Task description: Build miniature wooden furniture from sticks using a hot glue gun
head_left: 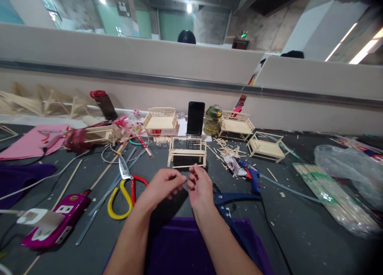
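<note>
My left hand and my right hand are held close together above the dark table, fingertips almost meeting. On both hands the fingers are curled in, thumb against fingers. Anything pinched there is too small or too hidden to name. Just beyond them stands a small bench-like frame of thin wooden sticks; my right fingertips overlap its front bar in view, and I cannot tell if they touch. Left of my left hand lie scissors with one yellow and one red handle. A dark blue cutter-like tool lies beside my right hand.
Stick models stand at the back, with another model at right. A phone is propped upright. Loose sticks and a blue glue gun lie right; bagged sticks farther right. A magenta power strip sits left.
</note>
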Demonstrator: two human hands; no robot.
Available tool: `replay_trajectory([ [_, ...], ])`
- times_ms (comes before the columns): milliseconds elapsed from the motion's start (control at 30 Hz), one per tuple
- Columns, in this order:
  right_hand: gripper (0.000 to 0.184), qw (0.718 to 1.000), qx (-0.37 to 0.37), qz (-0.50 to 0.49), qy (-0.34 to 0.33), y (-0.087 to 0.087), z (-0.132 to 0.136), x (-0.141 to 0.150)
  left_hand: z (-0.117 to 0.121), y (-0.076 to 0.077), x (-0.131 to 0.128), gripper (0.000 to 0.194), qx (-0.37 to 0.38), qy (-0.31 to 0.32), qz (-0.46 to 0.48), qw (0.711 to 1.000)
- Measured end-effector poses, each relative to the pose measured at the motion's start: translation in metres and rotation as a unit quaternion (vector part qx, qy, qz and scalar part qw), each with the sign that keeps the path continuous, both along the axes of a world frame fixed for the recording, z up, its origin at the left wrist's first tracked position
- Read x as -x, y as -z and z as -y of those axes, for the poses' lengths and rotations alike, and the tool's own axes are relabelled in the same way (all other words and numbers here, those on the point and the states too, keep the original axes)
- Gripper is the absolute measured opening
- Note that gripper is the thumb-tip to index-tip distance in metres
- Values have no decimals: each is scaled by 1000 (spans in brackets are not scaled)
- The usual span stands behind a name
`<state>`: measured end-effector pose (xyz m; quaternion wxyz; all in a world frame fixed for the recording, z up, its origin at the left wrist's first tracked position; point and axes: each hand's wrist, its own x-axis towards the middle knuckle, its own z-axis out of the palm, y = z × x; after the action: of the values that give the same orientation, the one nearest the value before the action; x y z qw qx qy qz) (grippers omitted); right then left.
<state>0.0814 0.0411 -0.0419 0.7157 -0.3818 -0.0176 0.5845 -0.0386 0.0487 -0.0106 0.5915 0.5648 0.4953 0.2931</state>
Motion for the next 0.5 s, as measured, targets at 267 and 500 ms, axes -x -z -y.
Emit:
replay_trajectory([
  [267, 25, 999, -6, 30, -13, 0, -4, 3, -18, 8, 34, 46, -85, -234, 62, 966],
  [500, 25, 999, -19, 43, -8, 3, -7, 1, -25, 25, 17, 43, -83, -231, 97, 965],
])
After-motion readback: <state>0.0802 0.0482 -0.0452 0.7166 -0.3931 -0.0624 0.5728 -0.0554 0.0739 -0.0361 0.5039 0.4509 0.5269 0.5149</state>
